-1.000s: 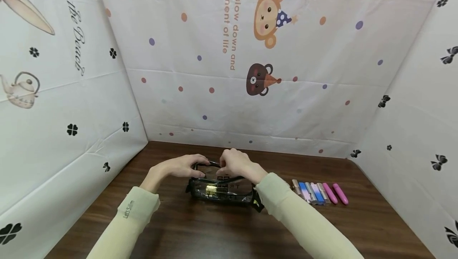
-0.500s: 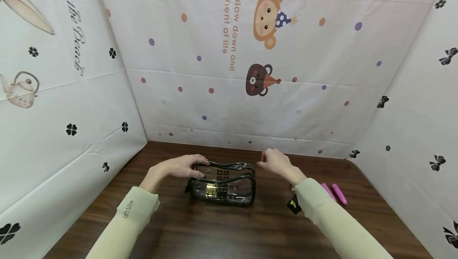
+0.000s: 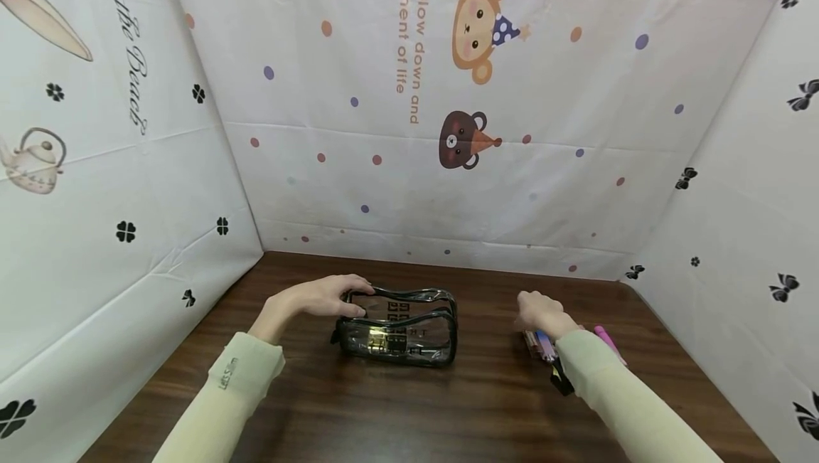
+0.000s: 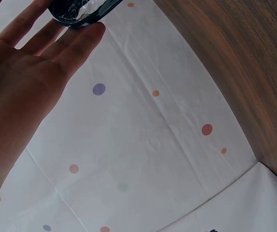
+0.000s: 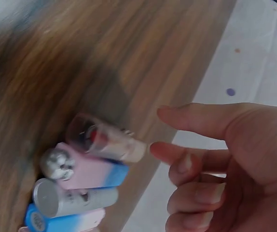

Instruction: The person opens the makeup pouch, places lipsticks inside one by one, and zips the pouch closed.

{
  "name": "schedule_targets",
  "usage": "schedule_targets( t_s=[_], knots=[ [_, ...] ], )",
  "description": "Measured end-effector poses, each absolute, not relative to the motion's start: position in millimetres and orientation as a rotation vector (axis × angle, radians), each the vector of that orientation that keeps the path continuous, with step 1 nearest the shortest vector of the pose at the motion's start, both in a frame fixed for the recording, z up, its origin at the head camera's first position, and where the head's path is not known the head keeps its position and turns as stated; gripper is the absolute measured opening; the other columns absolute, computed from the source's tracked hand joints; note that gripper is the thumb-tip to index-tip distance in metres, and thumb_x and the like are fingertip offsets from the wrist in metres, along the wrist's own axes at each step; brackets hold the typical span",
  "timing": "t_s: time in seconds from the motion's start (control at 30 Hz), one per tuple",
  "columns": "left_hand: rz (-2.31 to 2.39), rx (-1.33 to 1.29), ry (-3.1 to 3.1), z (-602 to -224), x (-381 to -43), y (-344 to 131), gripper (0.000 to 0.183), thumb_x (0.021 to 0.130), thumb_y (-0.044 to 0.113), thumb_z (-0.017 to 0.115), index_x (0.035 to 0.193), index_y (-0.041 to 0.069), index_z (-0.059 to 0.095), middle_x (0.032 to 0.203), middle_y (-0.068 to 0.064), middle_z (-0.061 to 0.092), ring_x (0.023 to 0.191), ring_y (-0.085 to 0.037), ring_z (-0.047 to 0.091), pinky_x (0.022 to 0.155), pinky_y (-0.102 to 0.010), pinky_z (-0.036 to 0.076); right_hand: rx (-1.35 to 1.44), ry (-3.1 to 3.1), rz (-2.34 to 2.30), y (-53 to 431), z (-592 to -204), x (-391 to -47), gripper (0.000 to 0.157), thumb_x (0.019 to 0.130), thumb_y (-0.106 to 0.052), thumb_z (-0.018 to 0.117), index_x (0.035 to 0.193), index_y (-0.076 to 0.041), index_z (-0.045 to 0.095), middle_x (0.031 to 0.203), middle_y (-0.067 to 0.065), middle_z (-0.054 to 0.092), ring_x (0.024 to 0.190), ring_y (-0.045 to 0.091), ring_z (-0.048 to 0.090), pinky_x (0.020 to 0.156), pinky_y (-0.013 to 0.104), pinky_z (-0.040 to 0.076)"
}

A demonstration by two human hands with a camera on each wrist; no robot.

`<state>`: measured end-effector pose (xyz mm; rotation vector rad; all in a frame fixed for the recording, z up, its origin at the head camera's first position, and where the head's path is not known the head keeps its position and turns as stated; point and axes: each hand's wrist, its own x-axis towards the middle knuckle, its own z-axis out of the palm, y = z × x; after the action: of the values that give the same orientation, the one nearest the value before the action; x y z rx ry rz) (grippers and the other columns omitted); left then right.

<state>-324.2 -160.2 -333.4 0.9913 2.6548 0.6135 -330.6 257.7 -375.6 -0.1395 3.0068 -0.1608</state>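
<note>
A clear pouch (image 3: 416, 338) with black trim and dark and gold lettering stands with its top open on the brown table. My left hand (image 3: 323, 298) holds its left end, thumb on the near rim and fingers on the far one. In the left wrist view, the fingertips touch the dark edge of the pouch (image 4: 88, 12). To the right, my right hand (image 3: 542, 314) hovers by a row of small lipstick-like tubes (image 3: 545, 346). Its thumb and forefinger stand apart with nothing between them, close to a clear-capped tube (image 5: 104, 140). A pink-and-blue tube (image 5: 92, 171) and a silver one (image 5: 76, 199) lie alongside.
Beyond the right sleeve (image 3: 589, 363) shows a bright pink tube (image 3: 604, 338), partly covered. A black-and-yellow strap end (image 3: 561, 380) hangs under the right wrist. White printed cloth (image 3: 409, 185) walls off the back and both sides of the brown table (image 3: 397, 406).
My right hand has left the pouch's opening and moved right to the row of tubes. My left hand stays on the pouch's left end, and the pouch has hardly moved.
</note>
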Motion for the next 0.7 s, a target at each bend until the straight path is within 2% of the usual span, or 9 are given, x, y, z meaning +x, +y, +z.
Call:
schedule_targets(
  t_s=[0.2,0.43,0.7],
  knots=[
    [0.623,0.989,2.648,-333,-322,-160,0.047,0.096,0.029,0.058,0.139,0.010,0.051,0.149,-0.014,0.041,0.137,-0.035,0.040,0.108,-0.055,0.036,-0.084,2.990,-0.019,262,-386,-332,0.021,0.077,-0.013,0.076,0.094,-0.006,0.066,0.090,0.011,0.066,0.071,0.022,0.055,0.060,0.039,0.044],
    [0.623,0.983,2.653,-332,-322,-160,0.047,0.096,0.029,0.058,0.138,0.010,0.051,0.149,-0.013,0.042,0.137,-0.034,0.040,0.107,-0.055,0.037,-0.086,2.978,-0.056,261,-388,-331,0.019,0.077,-0.013,0.076,0.089,-0.007,0.062,0.083,0.009,0.062,0.070,0.021,0.052,0.057,0.036,0.038],
    [0.625,0.987,2.645,-331,-323,-159,0.047,0.096,0.031,0.059,0.138,0.011,0.052,0.148,-0.014,0.042,0.136,-0.034,0.041,0.106,-0.054,0.038,-0.078,2.964,-0.098,261,-390,-324,0.021,0.077,-0.020,0.075,0.082,-0.008,0.058,0.079,0.007,0.058,0.069,0.021,0.051,0.059,0.038,0.040]
  ],
)
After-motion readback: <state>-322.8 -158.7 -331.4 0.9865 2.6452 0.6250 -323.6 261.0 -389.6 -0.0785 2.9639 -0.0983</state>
